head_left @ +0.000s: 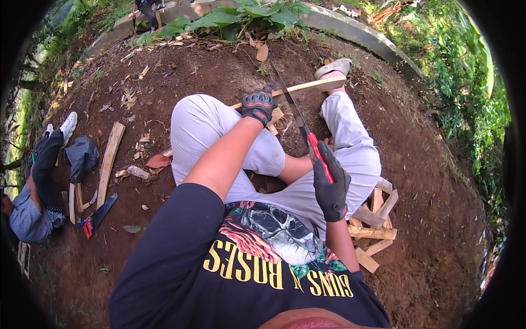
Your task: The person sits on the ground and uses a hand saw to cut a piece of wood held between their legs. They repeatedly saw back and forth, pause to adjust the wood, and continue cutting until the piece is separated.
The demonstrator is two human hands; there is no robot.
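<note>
My left hand, in a black glove with red trim, is closed round a long, pale wooden strip in front of my bent knees. The strip slants up to the right, its far end by my shoe. My right hand, also gloved, is wrapped on the red handle of a handsaw. The saw's dark blade points away from me and crosses the strip just right of my left hand. I cannot tell how deep the blade sits in the wood. Small wood offcuts lie on the soil below the crossing.
Beside my right thigh is a pile of short wood pieces. To the left lie a plank and another handsaw, near a seated person. A concrete kerb curves across the far side, with another person beyond.
</note>
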